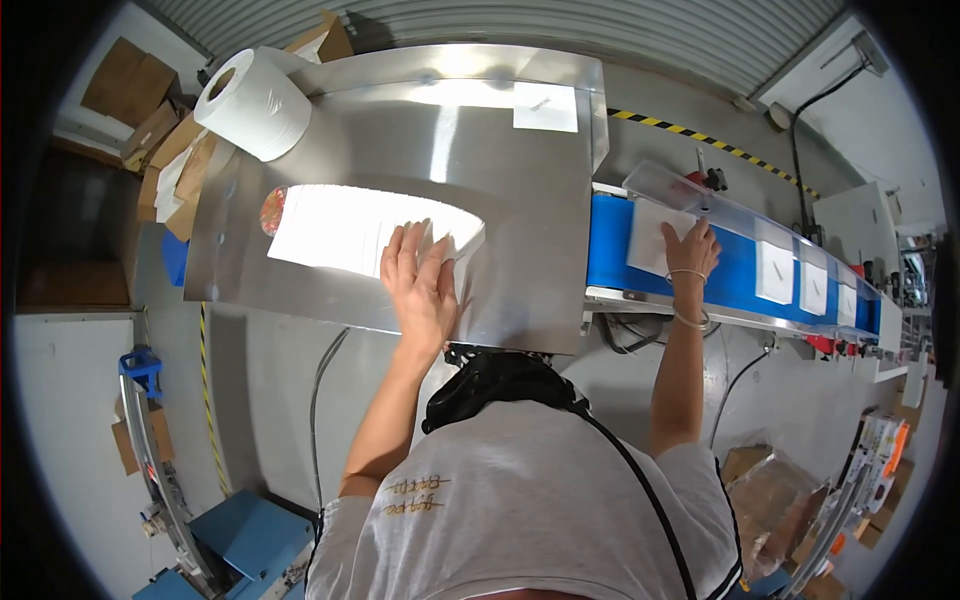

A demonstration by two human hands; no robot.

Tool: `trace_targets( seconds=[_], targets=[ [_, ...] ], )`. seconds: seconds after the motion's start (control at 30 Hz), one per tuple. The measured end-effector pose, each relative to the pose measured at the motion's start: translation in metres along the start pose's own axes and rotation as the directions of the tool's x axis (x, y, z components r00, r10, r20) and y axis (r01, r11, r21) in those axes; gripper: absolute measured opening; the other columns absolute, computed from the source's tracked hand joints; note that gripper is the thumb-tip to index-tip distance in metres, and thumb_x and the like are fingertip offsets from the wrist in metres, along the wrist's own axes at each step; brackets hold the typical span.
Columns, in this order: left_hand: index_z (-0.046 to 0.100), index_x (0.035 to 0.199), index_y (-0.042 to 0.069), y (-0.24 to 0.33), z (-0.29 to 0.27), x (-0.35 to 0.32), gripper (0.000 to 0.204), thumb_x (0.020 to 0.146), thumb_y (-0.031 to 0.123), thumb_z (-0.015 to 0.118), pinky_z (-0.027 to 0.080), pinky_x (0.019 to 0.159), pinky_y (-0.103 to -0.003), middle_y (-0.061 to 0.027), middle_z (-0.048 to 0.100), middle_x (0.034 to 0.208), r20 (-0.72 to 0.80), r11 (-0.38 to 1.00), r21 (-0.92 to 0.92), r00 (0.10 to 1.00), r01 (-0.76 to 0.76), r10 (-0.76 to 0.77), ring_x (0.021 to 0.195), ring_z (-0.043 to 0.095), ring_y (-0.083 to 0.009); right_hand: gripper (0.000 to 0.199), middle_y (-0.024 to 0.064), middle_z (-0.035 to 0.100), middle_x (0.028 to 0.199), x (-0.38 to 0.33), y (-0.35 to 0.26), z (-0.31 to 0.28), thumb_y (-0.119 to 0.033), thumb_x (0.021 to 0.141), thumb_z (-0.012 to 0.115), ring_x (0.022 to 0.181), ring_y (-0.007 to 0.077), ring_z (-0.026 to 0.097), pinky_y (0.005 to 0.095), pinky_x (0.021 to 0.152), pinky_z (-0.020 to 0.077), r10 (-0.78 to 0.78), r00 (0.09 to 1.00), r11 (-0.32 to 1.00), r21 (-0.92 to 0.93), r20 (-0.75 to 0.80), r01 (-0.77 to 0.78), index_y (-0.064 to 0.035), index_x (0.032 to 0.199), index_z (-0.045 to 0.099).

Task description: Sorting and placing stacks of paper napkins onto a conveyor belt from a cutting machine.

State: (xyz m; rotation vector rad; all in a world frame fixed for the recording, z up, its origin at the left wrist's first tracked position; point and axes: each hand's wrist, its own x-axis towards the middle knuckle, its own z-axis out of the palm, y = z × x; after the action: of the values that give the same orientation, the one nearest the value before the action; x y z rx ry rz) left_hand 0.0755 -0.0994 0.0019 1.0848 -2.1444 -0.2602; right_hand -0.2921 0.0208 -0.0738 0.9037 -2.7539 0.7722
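A long, fanned row of white paper pieces (340,228) lies on the steel table. My left hand (418,285) rests on its right end, fingers stretched out over the top pieces. At the left end of the row sits a round, red-patterned object (271,211), partly covered. To the right, a flat white piece (648,237) lies at the start of a blue conveyor belt (608,245). My right hand (692,255) touches its right side with thumb and fingers apart; a bracelet circles that wrist.
Further along the belt lie several white pieces (774,272), beside a clear plastic guard (745,215). A large white roll (262,110) stands at the table's back left. One white sheet (545,107) lies near the back right corner. Cardboard boxes (185,170) sit beyond the left edge.
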Motion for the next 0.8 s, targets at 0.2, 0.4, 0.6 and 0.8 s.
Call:
trace_targets(
  seconds=[0.2, 0.4, 0.6, 0.8],
  targets=[
    [0.068, 0.1, 0.011, 0.0, -0.005, 0.0, 0.029, 0.074, -0.001, 0.065, 0.017, 0.108, -0.051, -0.0135, 0.046, 0.135, 0.061, 0.999, -0.008, 0.998, 0.034, -0.033, 0.133, 0.03, -0.0376, 0.056, 0.0106, 0.052, 0.123, -0.048, -0.145, -0.023, -0.019, 0.072, 0.076, 0.109, 0.0277, 0.052, 0.0347, 0.092, 0.0438, -0.643, 0.566, 0.723, 0.653, 0.517, 0.225, -0.0145, 0.123, 0.054],
    [0.061, 0.118, 0.011, 0.009, -0.018, 0.012, 0.044, 0.077, 0.02, 0.072, 0.017, 0.108, -0.054, -0.0194, 0.027, 0.147, 0.16, 0.999, 0.051, 0.987, 0.011, -0.019, 0.138, 0.017, -0.041, 0.042, 0.0089, 0.053, 0.12, -0.064, -0.161, 0.04, -0.021, 0.079, 0.073, 0.116, 0.0214, 0.047, 0.0325, 0.091, 0.0432, -0.894, 0.438, 0.369, 0.71, 0.095, 0.599, -0.0067, 0.112, 0.052],
    [0.063, 0.113, 0.006, -0.02, -0.013, 0.004, 0.036, 0.077, 0.005, 0.067, 0.027, 0.104, -0.05, -0.0184, 0.04, 0.138, 0.068, 0.999, 0.05, 0.997, 0.021, -0.024, 0.13, 0.033, -0.0392, 0.027, 0.0036, 0.053, 0.075, -0.034, -0.049, 0.025, -0.028, 0.09, 0.061, 0.07, 0.0115, 0.049, 0.0285, 0.06, 0.0416, -0.208, 0.845, 0.769, 0.617, 0.492, -0.169, -0.001, 0.092, 0.057],
    [0.065, 0.106, 0.008, -0.016, -0.009, 0.007, 0.031, 0.076, -0.001, 0.064, 0.027, 0.104, -0.049, -0.0159, 0.045, 0.133, 0.026, 1.0, 0.028, 1.0, 0.014, -0.015, 0.128, 0.036, -0.0376, 0.043, 0.0153, 0.061, 0.108, -0.016, -0.011, -0.008, -0.033, 0.075, 0.071, 0.099, 0.0339, 0.057, 0.0425, 0.085, 0.0445, 0.048, 0.992, 0.954, -0.29, -0.117, -0.081, -0.0048, 0.105, 0.059]
  ],
)
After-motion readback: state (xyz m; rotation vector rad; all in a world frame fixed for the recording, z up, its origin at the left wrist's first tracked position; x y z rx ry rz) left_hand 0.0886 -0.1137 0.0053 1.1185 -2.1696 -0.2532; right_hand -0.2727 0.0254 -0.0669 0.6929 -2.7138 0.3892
